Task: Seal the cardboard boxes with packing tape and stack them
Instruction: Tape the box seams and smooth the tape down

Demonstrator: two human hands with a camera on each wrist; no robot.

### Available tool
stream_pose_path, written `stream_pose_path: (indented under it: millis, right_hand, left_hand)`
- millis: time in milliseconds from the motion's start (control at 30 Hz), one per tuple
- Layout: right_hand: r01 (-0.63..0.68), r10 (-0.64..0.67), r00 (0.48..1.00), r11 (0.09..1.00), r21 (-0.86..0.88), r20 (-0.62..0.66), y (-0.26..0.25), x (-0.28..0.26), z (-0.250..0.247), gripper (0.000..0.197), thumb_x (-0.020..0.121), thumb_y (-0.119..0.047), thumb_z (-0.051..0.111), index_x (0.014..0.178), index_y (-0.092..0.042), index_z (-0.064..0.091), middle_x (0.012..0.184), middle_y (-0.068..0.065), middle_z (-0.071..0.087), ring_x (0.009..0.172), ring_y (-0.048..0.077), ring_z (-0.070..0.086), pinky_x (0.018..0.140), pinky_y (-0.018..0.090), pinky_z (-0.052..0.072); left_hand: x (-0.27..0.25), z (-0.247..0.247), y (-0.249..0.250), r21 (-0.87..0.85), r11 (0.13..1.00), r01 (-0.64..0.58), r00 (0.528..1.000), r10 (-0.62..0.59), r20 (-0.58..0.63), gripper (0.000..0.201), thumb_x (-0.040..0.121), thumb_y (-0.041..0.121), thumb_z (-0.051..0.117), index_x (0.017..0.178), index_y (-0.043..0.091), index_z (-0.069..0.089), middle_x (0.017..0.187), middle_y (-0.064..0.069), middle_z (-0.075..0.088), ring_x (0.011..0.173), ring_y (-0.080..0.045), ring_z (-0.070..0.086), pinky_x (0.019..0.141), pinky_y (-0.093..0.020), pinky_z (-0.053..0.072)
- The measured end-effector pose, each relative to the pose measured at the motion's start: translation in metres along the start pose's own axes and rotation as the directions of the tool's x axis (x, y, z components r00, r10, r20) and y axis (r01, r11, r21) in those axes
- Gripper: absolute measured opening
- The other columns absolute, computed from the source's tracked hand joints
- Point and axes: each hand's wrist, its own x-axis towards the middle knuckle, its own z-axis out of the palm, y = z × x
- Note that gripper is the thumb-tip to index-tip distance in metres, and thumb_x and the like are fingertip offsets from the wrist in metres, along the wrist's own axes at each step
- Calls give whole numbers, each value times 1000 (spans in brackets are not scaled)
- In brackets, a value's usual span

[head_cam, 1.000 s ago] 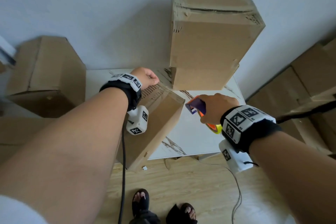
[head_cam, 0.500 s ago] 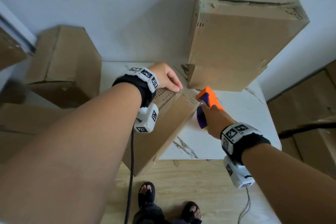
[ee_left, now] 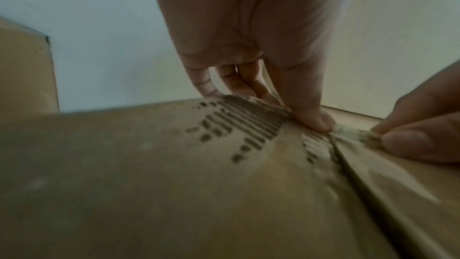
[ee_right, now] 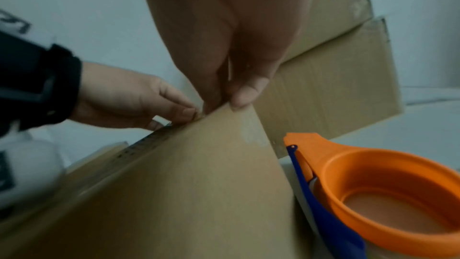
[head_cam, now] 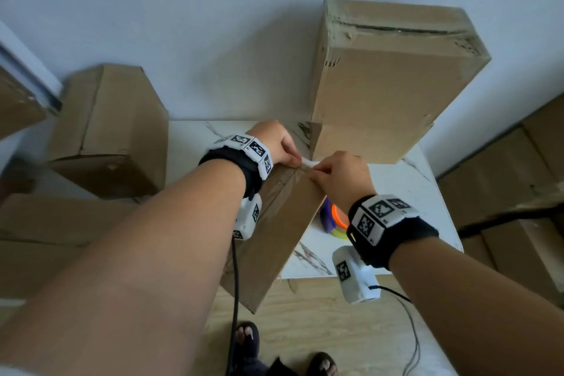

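A brown cardboard box (head_cam: 274, 238) lies tilted on the white table (head_cam: 427, 192), its near end hanging over the front edge. My left hand (head_cam: 291, 159) grips the box's far top edge, its thumb (ee_left: 313, 121) pressing beside the flap seam and its fingers curled over the far side. My right hand (head_cam: 316, 168) pinches a whitish scrap of tape (ee_left: 353, 135) at that same edge, right next to the left thumb. The orange and purple tape dispenser (ee_right: 373, 184) lies on the table to the right of the box, with no hand on it.
Two closed boxes (head_cam: 387, 76) stand stacked at the table's back right against the wall. More boxes (head_cam: 106, 125) sit on the left and further cartons (head_cam: 518, 180) on the right. Below are wooden floor, my sandalled feet and trailing cables.
My right hand has put the tape dispenser down on the table and moved to the box's far edge, where it now pinches the tape scrap. The left hand stays on that edge.
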Motion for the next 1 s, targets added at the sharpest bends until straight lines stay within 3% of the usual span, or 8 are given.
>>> stream_pose_path:
  millis: [200,400,633,733,800,867,933,1000]
  right_hand:
    - [-172,178,984,975,138,-34,17,0,-3,39,84,-40,72,60,-10,65,58,5,58,63,23,56,53,27,37]
    - [-264,313,948,862,433,-46,22,1,0,7,83,-13,71,84,-7,74,61,3,71,62,16,71,78,35,59]
    - [-303,359,929,877,372,-90,14,8,5,22,79,-10,67,59,-18,64,68,7,72,75,28,71,77,40,59]
    - [-295,331,943,802,520,26,5,14,6,11,76,-9,66,79,-19,72,84,8,75,88,29,71,86,43,58]
    - [-292,314,947,753,590,68,2,19,6,35,71,-21,65,104,-15,74,96,9,73,97,30,69,91,46,55]
    - [-286,293,952,765,577,84,1,18,3,37,77,-26,66,112,-15,72,94,5,69,93,26,66,92,41,54]
    - [-280,256,960,851,444,115,4,12,-2,23,87,-32,65,97,-14,74,80,1,65,82,23,61,84,38,53]
    - [-299,255,951,906,299,178,6,0,-12,42,88,-50,61,73,-11,67,67,5,62,72,26,62,72,35,53]
  left_hand:
    - [-6,-6,-9,-20,1000,1,997,-3,-76,14,75,33,78,84,23,78,89,10,74,84,-8,67,83,-24,52]
    - [-11,-12,-13,-12,1000,19,997,-20,-73,12,80,28,75,89,20,78,93,7,74,88,-8,67,86,-24,51]
    - [-15,-11,-13,16,999,50,993,-48,-109,10,80,29,75,87,22,78,91,8,74,86,-9,67,84,-24,52]
    - [-18,-18,-21,27,992,126,980,-120,-160,9,81,27,73,87,22,77,92,7,74,87,-11,67,84,-23,50]
    - [-21,-27,-32,33,975,221,958,-210,-197,8,83,25,71,88,22,77,93,6,73,88,-14,66,82,-23,48]
    - [-26,-36,-42,48,940,337,924,-321,-210,10,84,24,68,87,21,77,94,2,73,87,-20,66,80,-26,49]
    - [-31,-45,-53,75,901,426,891,-404,-209,12,82,24,67,86,17,76,91,-2,73,80,-23,66,77,-29,51]
    - [-35,-52,-61,99,867,488,865,-465,-190,15,79,22,68,86,11,75,85,-6,73,73,-23,65,74,-31,53]
